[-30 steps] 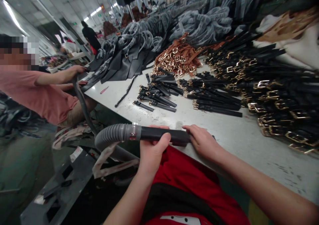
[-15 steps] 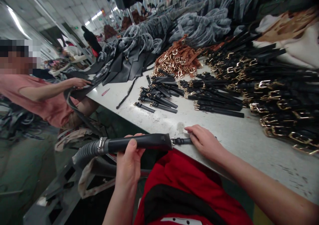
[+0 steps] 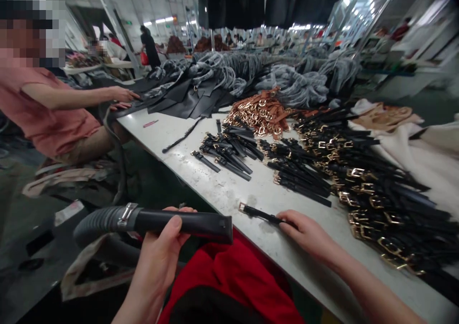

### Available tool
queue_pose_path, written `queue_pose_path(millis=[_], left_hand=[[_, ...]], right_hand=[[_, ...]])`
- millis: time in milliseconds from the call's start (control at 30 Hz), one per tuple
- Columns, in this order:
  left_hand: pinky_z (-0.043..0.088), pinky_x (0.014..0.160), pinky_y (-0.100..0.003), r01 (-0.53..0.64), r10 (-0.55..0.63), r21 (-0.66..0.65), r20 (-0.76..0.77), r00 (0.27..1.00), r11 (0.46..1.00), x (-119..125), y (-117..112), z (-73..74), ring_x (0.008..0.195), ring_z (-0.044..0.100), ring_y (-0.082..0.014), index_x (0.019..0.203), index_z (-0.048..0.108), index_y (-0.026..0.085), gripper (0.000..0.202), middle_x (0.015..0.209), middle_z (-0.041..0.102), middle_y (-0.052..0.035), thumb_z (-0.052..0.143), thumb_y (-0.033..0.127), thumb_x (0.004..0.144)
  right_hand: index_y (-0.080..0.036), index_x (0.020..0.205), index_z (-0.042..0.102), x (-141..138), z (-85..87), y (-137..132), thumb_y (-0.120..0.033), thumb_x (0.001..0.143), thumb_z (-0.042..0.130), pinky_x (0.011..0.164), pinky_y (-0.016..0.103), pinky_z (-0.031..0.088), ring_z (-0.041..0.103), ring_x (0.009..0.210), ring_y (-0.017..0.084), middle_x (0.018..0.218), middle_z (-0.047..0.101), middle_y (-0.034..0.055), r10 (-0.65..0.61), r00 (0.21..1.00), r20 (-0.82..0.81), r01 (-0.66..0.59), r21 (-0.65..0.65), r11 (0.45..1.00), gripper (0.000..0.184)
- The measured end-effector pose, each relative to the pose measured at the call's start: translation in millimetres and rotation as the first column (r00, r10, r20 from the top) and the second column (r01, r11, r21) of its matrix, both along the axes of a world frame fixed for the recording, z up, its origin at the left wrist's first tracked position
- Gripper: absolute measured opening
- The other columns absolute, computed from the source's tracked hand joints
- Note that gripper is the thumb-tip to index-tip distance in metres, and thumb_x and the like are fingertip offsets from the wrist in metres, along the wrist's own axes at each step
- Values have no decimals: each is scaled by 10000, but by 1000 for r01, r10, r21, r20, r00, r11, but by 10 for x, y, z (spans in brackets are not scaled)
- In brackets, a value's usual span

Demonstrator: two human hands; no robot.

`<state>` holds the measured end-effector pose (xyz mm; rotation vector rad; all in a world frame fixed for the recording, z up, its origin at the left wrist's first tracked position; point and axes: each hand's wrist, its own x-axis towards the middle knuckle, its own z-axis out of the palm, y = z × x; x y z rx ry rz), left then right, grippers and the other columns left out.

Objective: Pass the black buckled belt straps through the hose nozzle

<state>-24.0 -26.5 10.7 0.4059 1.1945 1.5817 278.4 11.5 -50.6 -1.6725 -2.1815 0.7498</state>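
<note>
My left hand (image 3: pixel 158 254) is wrapped round a black tube nozzle (image 3: pixel 186 222) joined by a metal clamp to a grey ribbed hose (image 3: pixel 96 221), held off the table's near edge. My right hand (image 3: pixel 309 233) rests on the white table (image 3: pixel 229 195), fingers pressed on the end of a short black strap with a gold buckle (image 3: pixel 256 212). The strap lies flat and clear of the nozzle's mouth.
Small black buckled straps (image 3: pixel 225 152) lie in rows mid-table, a large heap of black gold-buckled belts (image 3: pixel 376 190) at right, brown ones (image 3: pixel 260 113) behind, grey bundles further back. A person in a pink shirt (image 3: pixel 53 109) works at the table's left end. White fabric (image 3: pixel 405 142) at far right.
The nozzle has pulled left, off the strap, which now lies bare on the table under my right hand. The view has tilted up and shifted.
</note>
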Motion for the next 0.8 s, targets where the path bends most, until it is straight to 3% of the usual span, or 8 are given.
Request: queue_pose_path(millis=[100,267,367,467,533,567,700,800], left_hand=[[545,732,-322,-22,22,-20,-2,1000,1000,-59,0,-7,841,664,-198,873,582,195,364,830,714,-34,781,305,588],[547,730,-321,-8,8,-1,12,1000,1000,-98,-2,1,849,662,-207,875,585,184,381,835,713,-48,785,323,583],[544,737,-328,10,-9,-6,36,999,1000,-123,-22,11,863,658,-210,883,577,178,378,858,708,-56,778,325,598],[541,734,-334,-21,22,-15,55,998,1000,-163,-38,3,858,658,-210,910,569,186,395,869,703,-53,774,330,604],[538,733,-332,-47,48,-16,54,997,999,-179,-38,-1,856,657,-209,917,566,186,398,870,700,-51,770,332,608],[535,738,-332,-54,55,-16,51,997,998,-178,-35,2,858,656,-208,915,563,185,394,871,699,-52,768,331,612],[530,748,-351,-60,61,-12,34,998,998,-124,-26,58,847,659,-217,892,552,172,390,856,701,-68,765,335,609],[533,733,-350,-87,87,-23,9,996,996,-92,-43,120,829,666,-222,903,536,172,405,841,706,-75,755,355,616]], right_hand=[[-210,1026,647,119,-3,123,-285,814,418,847,373,474,620,950,208,1032,679,69,-42,996,-80,47,56,997,322],[-235,1015,666,544,39,574,-313,802,424,817,386,499,634,957,228,1029,694,54,-198,980,-6,195,196,961,332],[-230,1013,664,799,110,819,-289,804,419,745,373,512,656,862,230,949,710,59,-235,957,168,204,184,962,328],[-172,1005,655,825,219,925,-345,807,461,671,434,487,638,777,295,892,690,142,-298,839,455,116,385,915,327],[-132,1020,634,620,278,933,-386,819,474,672,453,464,614,790,322,907,661,190,-339,766,546,-16,544,839,360],[-121,1030,622,448,289,931,-375,833,465,686,441,459,607,810,316,923,650,195,-321,767,555,-73,573,816,358],[-164,1054,605,-472,194,989,-233,871,404,747,334,451,606,877,231,985,645,122,3,877,481,-247,445,861,280],[-197,1123,578,-1012,71,1144,-131,860,369,721,273,435,608,873,180,1094,620,96,75,903,424,-243,357,902,342]])
